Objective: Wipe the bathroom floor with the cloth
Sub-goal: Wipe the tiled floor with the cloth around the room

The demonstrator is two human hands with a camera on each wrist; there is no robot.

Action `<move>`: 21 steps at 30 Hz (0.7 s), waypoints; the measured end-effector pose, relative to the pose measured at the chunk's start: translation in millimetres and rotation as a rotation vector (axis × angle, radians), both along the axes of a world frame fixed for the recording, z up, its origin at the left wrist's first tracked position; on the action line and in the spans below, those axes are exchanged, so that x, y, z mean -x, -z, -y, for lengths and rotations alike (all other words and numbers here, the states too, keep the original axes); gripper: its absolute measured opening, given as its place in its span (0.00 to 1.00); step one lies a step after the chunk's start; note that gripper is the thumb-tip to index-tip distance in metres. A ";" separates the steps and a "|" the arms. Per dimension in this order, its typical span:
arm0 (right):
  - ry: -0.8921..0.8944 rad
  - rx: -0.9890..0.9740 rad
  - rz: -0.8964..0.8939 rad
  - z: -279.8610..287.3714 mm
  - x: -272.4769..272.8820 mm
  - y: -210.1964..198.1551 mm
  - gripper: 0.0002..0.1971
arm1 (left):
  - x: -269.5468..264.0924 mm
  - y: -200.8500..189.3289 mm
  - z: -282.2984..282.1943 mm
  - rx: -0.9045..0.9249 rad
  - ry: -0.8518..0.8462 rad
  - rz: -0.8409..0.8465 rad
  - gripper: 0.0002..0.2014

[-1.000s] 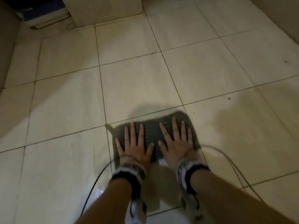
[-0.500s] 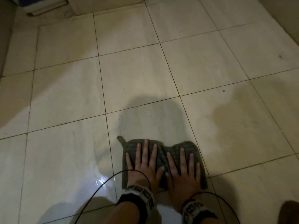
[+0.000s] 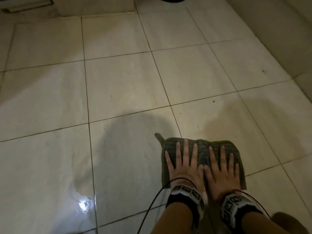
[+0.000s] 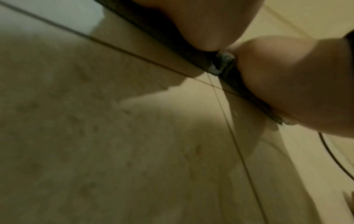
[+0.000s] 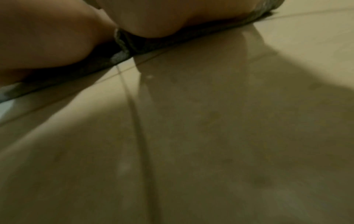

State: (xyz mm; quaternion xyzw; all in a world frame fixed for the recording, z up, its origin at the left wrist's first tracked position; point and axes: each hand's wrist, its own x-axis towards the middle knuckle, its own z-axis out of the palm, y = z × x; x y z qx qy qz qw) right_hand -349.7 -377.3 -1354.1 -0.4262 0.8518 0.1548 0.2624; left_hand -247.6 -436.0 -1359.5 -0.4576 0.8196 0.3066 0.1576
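Observation:
A dark grey-green cloth (image 3: 203,149) lies flat on the pale tiled floor (image 3: 125,92) at the lower right of the head view. My left hand (image 3: 184,159) and my right hand (image 3: 221,166) press down on it side by side, fingers straight and spread, thumbs nearly touching. In the left wrist view the cloth's near edge (image 4: 220,63) shows under the heels of both hands. In the right wrist view the cloth's edge (image 5: 122,50) also shows beneath my palms. A small loop of the cloth (image 3: 158,136) sticks out at its far left corner.
A wet sheen with a bright light reflection (image 3: 85,204) covers the tile left of the cloth. A black cable (image 3: 152,203) runs from my left wrist across the floor. A wall base (image 3: 287,39) rises at the right, and a cabinet base (image 3: 94,5) stands at the far end.
Both hands pulled the cloth back toward me and then slid it to the right, across a grout line. A damp streak stays where it passed.

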 end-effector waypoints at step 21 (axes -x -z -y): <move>-0.217 0.316 0.085 15.2 -89.5 25.1 0.30 | -125.3 -12.2 19.7 0.046 -0.259 0.216 0.34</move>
